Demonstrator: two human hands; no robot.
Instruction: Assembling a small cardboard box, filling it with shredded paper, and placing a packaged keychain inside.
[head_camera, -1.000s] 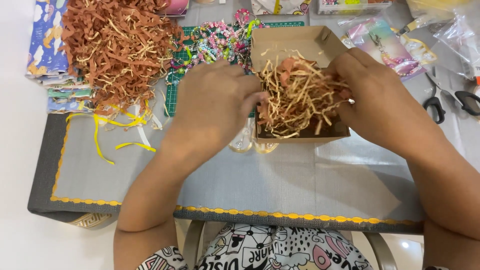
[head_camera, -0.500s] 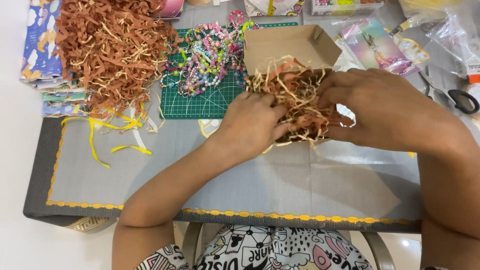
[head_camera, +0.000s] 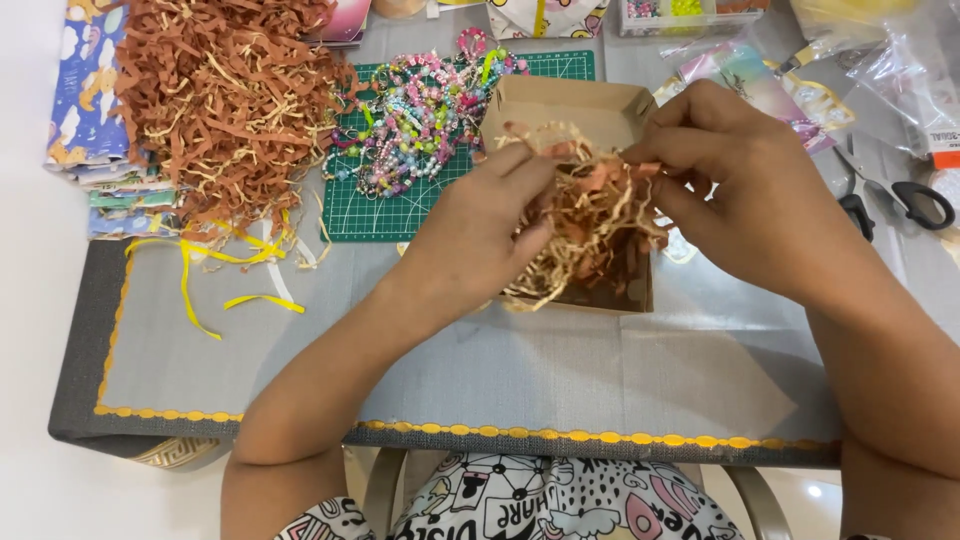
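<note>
Both hands meet over the open cardboard box (head_camera: 560, 105), upper centre of the frame. The clump of shredded paper filler (head_camera: 590, 215), brown and cream strands, sits between them, partly lifted above the box rim and partly trailing down inside.

Left hand (head_camera: 480, 235) comes in from lower left, fingers pinched on the clump's left edge. Right hand (head_camera: 735, 195) comes in from the right, fingertips curled and gripping strands at the clump's upper right. Both are grasping filler, neither is released. They look about equally near; the clump lies directly between the fingertips.

The clump has no clear long axis; it is a loose wad, stretched slightly from left to right between the two grips. The box's long side runs toward the top of the frame, with its near wall at centre.

The big loose pile of brown shred (head_camera: 225, 100) is at upper left, well apart from the hands. The bead strands (head_camera: 420, 105) lie on the green cutting mat (head_camera: 375, 205), just left of the box. The scissors (head_camera: 905, 200) are at the right edge.

Hidden: the box floor under the filler, the right wall behind the right hand, and both palms. Whether anything lies beneath the shred can't be seen. The scissors are partly cut off by the right wrist.
</note>
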